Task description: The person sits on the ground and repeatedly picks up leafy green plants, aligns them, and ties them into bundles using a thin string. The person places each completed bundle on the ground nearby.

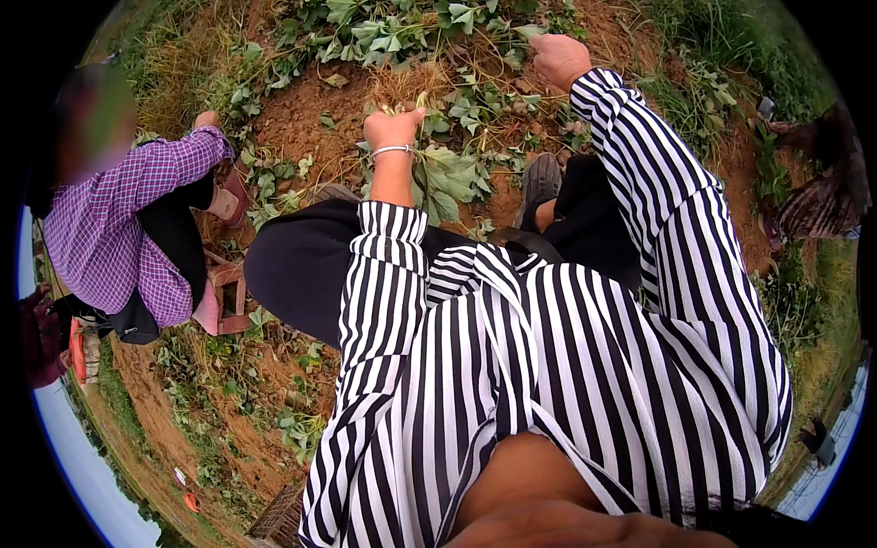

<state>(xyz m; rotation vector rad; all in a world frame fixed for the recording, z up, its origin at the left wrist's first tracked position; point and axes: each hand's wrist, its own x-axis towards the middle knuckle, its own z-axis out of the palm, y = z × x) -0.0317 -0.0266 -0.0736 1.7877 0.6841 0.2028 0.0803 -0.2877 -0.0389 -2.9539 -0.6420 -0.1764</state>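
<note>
My left hand (391,130) is closed around the stems of a pulled leafy plant, above the soil in front of me. Pale, straw-coloured roots (406,87) stick out past the fingers on its far side. Large green leaves (449,180) hang on the near side of that wrist, over my lap. Farther right, my right hand (559,60) reaches out to the low green foliage, its fingers curled at a leaf (528,31). What those fingers hold, if anything, is hidden.
Reddish-brown soil (306,119) with trailing leafy plants (393,32) spreads ahead of me. My shoe (541,187) rests on the ground between the hands. At left a person in a checked shirt (114,228) sits by a low wooden stool (230,292). Grass (722,50) borders the right.
</note>
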